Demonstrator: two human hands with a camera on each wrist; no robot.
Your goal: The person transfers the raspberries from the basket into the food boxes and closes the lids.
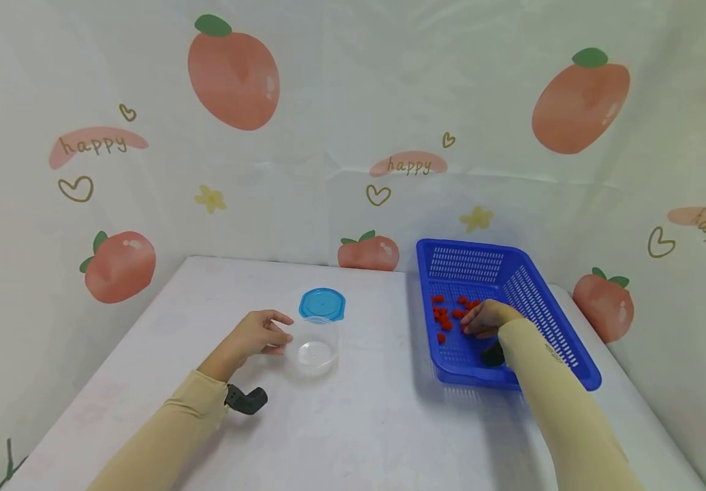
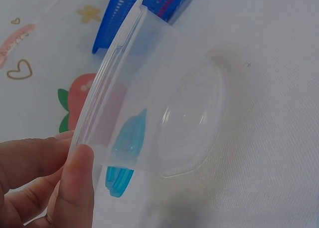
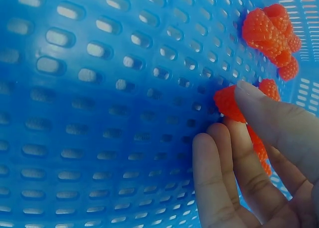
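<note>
My left hand [image 1: 259, 334] pinches the rim of a clear plastic container [image 2: 184, 78], thumb on one side and fingers on the other. The container [image 1: 315, 349] stands over the white table, a blue lid [image 1: 322, 304] lying just behind it. Inside the blue basket [image 1: 465, 375], my right hand [image 1: 485, 319] reaches down among several red raspberries [image 1: 441, 315]. In the right wrist view, its thumb and fingers pinch one raspberry [image 3: 228, 104] close over the slotted basket floor. More raspberries [image 3: 271, 33] lie beyond the fingertips.
The basket takes up the right side of the white table [image 1: 353, 423], its slotted walls rising around the right hand. A white cloth backdrop [image 1: 316, 102] printed with fruit hangs behind the table. Black wrist devices [image 1: 246, 399] are worn below the hands.
</note>
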